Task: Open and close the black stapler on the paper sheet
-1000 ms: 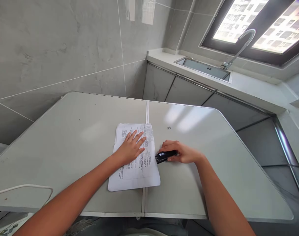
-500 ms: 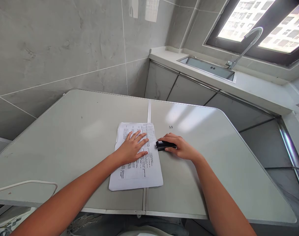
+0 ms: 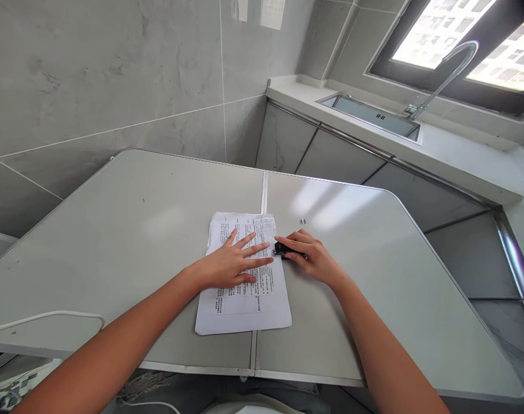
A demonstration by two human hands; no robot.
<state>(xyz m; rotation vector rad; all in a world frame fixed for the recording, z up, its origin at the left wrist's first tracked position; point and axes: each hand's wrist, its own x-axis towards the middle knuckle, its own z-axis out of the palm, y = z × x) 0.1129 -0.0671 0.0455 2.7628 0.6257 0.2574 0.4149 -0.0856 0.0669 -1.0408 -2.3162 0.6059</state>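
Printed sheets of paper [image 3: 240, 319] lie in a stack across the middle seam of the table. My left hand [image 3: 234, 261] rests flat on them with its fingers spread, the fingertips close to the right edge. A small black stapler [image 3: 280, 249] is in my right hand [image 3: 311, 256], its nose at the right edge of the sheets. Whether the paper sits between its jaws is too small to tell. Beyond my right hand, small metallic pieces that look like staples [image 3: 303, 221] lie on the tabletop.
The light grey folding table [image 3: 193, 184] has a metal seam down its middle. A white cable [image 3: 50, 314] runs over its left front. Behind stand a tiled wall [image 3: 115, 75], a counter with a sink [image 3: 369, 115], and a tap [image 3: 449, 75] by the window.
My left hand's fingers have spread wider and reached right, toward the stapler. My right index finger now stretches forward along the stapler's top. The view has shifted slightly.
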